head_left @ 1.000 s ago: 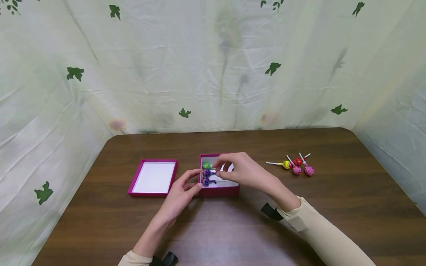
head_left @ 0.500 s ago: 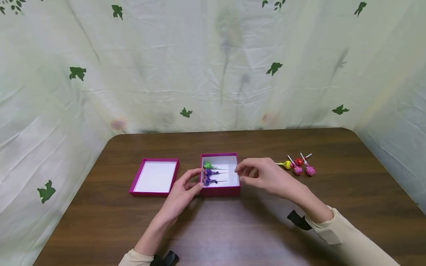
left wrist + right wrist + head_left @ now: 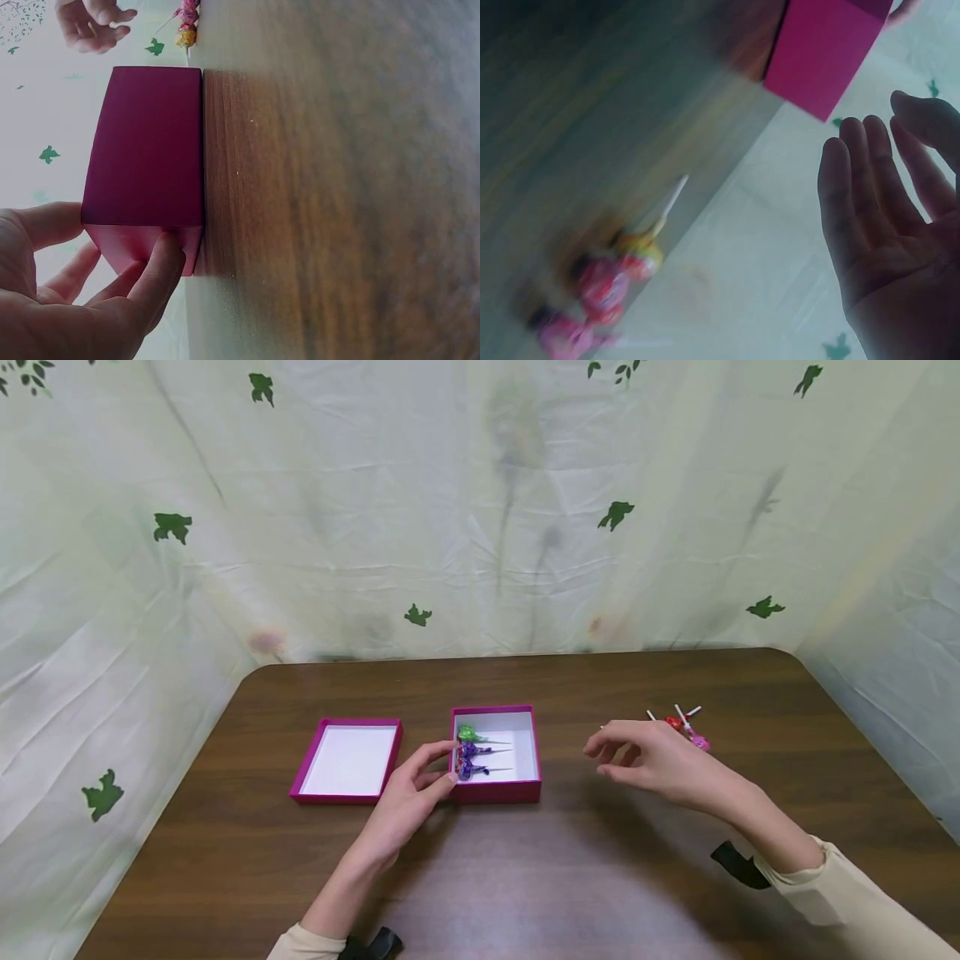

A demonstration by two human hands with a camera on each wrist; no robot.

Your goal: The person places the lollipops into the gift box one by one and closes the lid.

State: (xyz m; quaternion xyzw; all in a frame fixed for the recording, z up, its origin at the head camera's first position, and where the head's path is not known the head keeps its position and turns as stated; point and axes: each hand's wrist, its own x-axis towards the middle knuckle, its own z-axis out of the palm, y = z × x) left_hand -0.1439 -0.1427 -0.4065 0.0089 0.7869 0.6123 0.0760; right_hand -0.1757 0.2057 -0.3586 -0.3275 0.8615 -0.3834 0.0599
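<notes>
A magenta box [image 3: 495, 792] with a white inside stands in the middle of the table. In it lie a green-wrapped lollipop [image 3: 467, 733] and purple-wrapped lollipops [image 3: 468, 768], sticks pointing right. My left hand [image 3: 408, 793] touches the box's left side, its thumb at the near corner; in the left wrist view the fingers [image 3: 161, 274] press that side. To the right, my right hand [image 3: 660, 760] is over the table with loosely bent fingers, holding nothing. Beyond it are a red lollipop [image 3: 674, 722] and a pink one [image 3: 700, 742]. The yellow lollipop [image 3: 639, 251], hidden in the head view, shows in the right wrist view.
A matching magenta lid [image 3: 347, 760] lies inside up on the table, left of the box. The brown wooden table [image 3: 510, 877] has its far edge against a pale curtain [image 3: 480, 527] with green leaf and bird-like prints.
My right hand has come out of the box and moved right toward the loose lollipops. The lollipops in the box now show fully. The left hand stays at the box.
</notes>
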